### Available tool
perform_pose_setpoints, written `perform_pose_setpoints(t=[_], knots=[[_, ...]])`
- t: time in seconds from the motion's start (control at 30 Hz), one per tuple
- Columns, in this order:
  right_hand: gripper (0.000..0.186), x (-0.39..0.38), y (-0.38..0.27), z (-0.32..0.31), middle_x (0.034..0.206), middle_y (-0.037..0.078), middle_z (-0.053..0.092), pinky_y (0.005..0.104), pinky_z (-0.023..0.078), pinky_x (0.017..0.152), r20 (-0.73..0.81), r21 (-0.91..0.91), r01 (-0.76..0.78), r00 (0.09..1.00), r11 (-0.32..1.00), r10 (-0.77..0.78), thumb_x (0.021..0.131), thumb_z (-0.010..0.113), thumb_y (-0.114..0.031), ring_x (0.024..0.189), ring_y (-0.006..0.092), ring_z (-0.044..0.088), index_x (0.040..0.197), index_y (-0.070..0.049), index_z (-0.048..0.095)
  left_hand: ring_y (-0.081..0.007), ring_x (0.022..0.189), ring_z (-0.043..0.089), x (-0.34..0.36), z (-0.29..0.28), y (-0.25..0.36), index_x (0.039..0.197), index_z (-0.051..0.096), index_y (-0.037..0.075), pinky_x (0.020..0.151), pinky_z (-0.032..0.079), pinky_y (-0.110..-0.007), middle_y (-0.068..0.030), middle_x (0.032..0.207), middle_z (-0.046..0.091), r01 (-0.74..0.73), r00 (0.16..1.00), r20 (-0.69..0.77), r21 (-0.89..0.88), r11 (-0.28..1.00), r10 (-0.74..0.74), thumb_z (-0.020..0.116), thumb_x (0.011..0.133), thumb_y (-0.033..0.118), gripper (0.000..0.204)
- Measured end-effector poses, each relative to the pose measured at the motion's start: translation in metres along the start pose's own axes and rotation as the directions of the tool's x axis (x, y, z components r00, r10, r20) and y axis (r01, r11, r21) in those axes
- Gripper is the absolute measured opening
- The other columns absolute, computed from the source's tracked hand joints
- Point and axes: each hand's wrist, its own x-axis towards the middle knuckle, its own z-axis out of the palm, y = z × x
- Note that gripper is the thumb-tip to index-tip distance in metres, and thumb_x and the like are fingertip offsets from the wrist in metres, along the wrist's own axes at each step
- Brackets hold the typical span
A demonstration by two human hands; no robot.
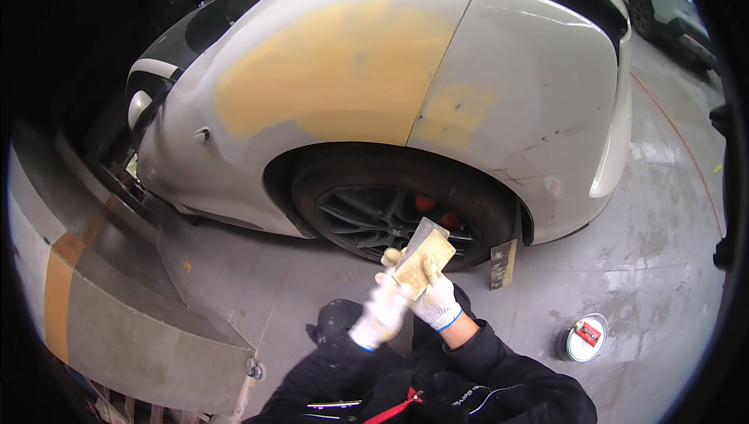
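Observation:
Both my hands wear white knit gloves with yellowish smears on the fingers. They are close together in front of the car's wheel. My right hand [437,303] is closed on a tan, rough-looking rectangular flat pad [427,262], its thumb across the face. Against the far side of the pad lies a grey flat piece [426,230]. My left hand [382,311], partly blurred, has its fingers bent at the left edge of these pieces. Before me stands a white car [546,49] with a large yellow filler patch [351,65] above the wheel arch.
The wheel [374,209] is directly beyond my hands. A stained flat plate [503,264] rests by the tyre. A round tin [581,338] with a red item on its lid stands on the floor at right. A grey platform [148,338] lies at left; another car [663,3] stands far right.

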Motion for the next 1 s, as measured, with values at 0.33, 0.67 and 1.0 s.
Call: perform_pose_setpoints(t=[0.33, 0.67, 1.0], knots=[[0.057, -0.025, 0.030, -0.181, 0.048, 0.005, 0.045, 0.0378, 0.039, 0.038, -0.815, 0.104, -0.077, 0.566, 0.992, 0.129, 0.099, 0.056, -0.070, 0.035, 0.0228, 0.044, 0.099, -0.013, 0.060, -0.0349, 0.142, 0.054, -0.066, 0.019, -0.096, 0.150, 0.049, -0.004, 0.118, 0.041, -0.041, -0.0241, 0.147, 0.059, -0.124, 0.930, 0.366, 0.401, 0.908, -0.034, 0.058, 0.109, 0.026, 0.052], [0.045, -0.090, 0.049, -0.164, 0.076, 0.007, 0.056, 0.0339, 0.050, 0.059, -0.243, -0.251, -0.430, 0.895, 0.867, 0.373, 0.106, 0.051, -0.055, 0.062, 0.0196, 0.055, 0.116, -0.012, 0.059, -0.0460, 0.156, 0.029, 0.155, -0.121, 0.073, 0.158, 0.046, 0.003, 0.125, 0.019, -0.059, -0.0276, 0.167, 0.034, -0.411, 0.747, 0.316, 0.911, 0.033, 0.584, 0.072, 0.090, 0.061, 0.093], [0.040, -0.100, 0.058, -0.172, 0.090, 0.007, 0.057, 0.0316, 0.051, 0.068, -0.208, -0.177, -0.411, 0.904, 0.894, 0.375, 0.109, 0.047, -0.046, 0.076, 0.0189, 0.057, 0.125, -0.011, 0.057, -0.0400, 0.161, 0.014, 0.266, -0.087, 0.137, 0.169, 0.027, 0.016, 0.126, 0.008, -0.061, -0.0233, 0.174, 0.014, -0.308, 0.580, 0.360, 0.927, -0.213, 0.731, 0.060, 0.083, 0.085, 0.115]])
